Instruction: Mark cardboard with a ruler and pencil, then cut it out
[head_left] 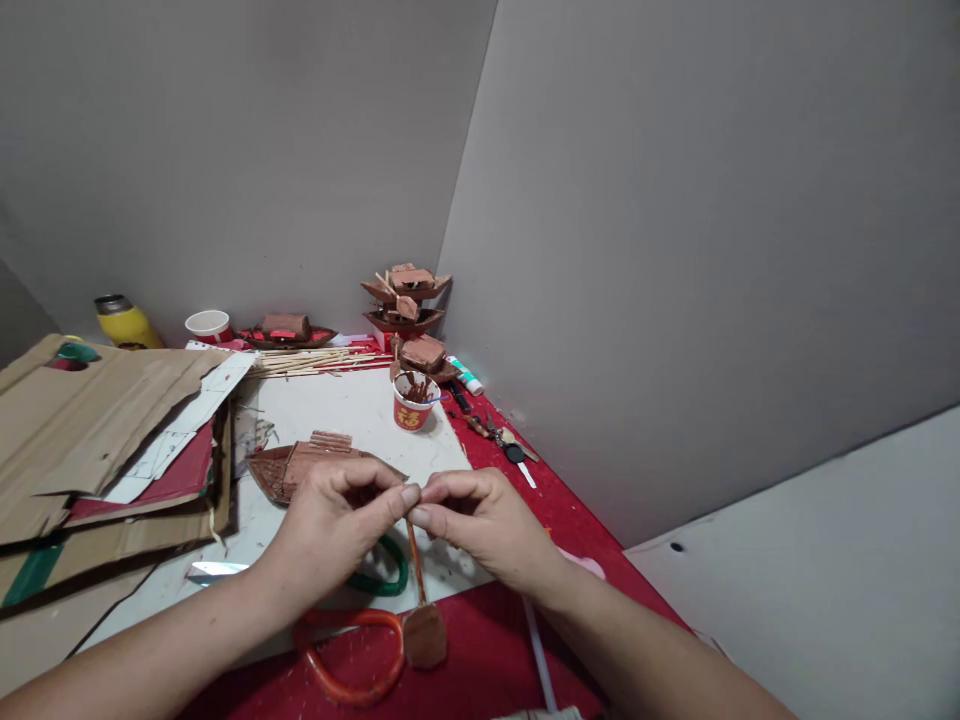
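Observation:
Both my hands meet at the middle of the view with fingertips nearly touching. Thumb and forefinger of my left hand [341, 515] are pinched together, and so are those of my right hand [472, 515]. A small brown model oar [425, 637] hangs from the fingertips, its shaft upward and its flat blade down; its top end is hidden. Behind my left hand a brown model boat [274, 475] with a ribbed roof rests on the white board. Below the hands lie an orange scissor handle [352, 690] and a green handle loop [390, 585], partly covered by my left arm.
A red paper cup [414, 412] with brown residue stands on the white board [360, 400]. Beyond it are stacked model boats [405, 320] and thin wooden sticks [315, 362]. Cardboard sheets [112, 410] cover the left. Keys [502, 437] lie near the right wall.

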